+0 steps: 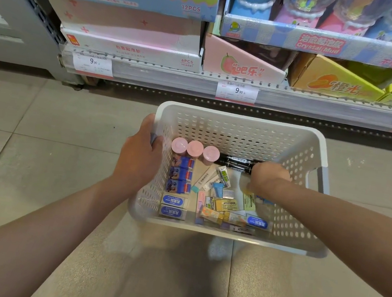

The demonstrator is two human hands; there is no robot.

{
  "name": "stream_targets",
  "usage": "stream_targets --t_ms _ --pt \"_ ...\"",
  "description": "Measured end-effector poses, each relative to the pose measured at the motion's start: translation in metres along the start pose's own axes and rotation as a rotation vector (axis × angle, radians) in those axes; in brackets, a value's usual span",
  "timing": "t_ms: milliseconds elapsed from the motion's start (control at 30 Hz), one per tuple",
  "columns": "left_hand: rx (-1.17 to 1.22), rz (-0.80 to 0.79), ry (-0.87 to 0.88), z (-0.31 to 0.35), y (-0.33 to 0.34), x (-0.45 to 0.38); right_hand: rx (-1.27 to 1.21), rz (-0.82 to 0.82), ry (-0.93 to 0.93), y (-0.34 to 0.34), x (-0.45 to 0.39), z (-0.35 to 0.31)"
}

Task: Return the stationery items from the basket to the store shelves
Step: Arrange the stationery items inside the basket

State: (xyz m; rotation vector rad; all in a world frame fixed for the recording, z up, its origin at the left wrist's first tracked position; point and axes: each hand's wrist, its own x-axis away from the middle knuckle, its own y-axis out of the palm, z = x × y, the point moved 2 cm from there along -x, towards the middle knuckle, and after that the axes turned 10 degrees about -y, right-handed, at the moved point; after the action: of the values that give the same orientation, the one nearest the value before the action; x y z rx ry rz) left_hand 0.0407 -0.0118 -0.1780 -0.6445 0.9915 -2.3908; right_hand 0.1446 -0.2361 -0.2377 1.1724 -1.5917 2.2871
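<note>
Right hand [267, 178] reaches into basket [242, 123], fingers hidden; grip indeterminate. Left hand [142, 158] grasps basket's left rim. Inside: pink tubes [194, 149], black markers [237, 162], erasers [173, 208].

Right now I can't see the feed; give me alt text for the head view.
A person's left hand grips the left rim of a white perforated basket of erasers, pink-capped tubes and black markers, while the right hand reaches inside it, before a store shelf.

Head view: down-forward, close over basket [244, 122].
</note>
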Motion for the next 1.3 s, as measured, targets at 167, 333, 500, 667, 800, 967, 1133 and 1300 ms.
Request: stream_targets --t_ms 167,333,500,667,800,967,1133,1300 --pt "-0.009 0.004 0.008 -0.002 0.001 -0.001 -0.103 -0.016 0.043 0.008 -0.006 -0.003" --pt "-0.017 0.003 0.003 0.001 -0.001 0.000 -0.227 0.026 0.122 0.010 -0.006 0.006" --pt "-0.020 0.003 -0.003 0.001 -0.001 0.000 -0.321 -0.024 0.068 0.008 -0.007 0.007" --pt "-0.030 0.000 -0.004 0.001 -0.001 0.000 -0.361 -0.039 -0.007 -0.010 -0.005 0.008" --pt "-0.019 -0.008 -0.002 0.001 -0.001 0.001 -0.611 -0.076 -0.146 -0.031 0.000 0.008" --pt "-0.014 -0.011 -0.004 0.002 -0.002 0.001 -1.161 -0.400 -0.298 -0.032 0.019 -0.017" --pt "-0.024 -0.009 -0.005 0.003 -0.002 0.002 -1.253 -0.454 -0.443 -0.021 0.023 -0.053" --pt "-0.015 -0.001 0.000 0.003 -0.003 0.003 -0.987 -0.351 -0.497 -0.007 0.021 -0.088"
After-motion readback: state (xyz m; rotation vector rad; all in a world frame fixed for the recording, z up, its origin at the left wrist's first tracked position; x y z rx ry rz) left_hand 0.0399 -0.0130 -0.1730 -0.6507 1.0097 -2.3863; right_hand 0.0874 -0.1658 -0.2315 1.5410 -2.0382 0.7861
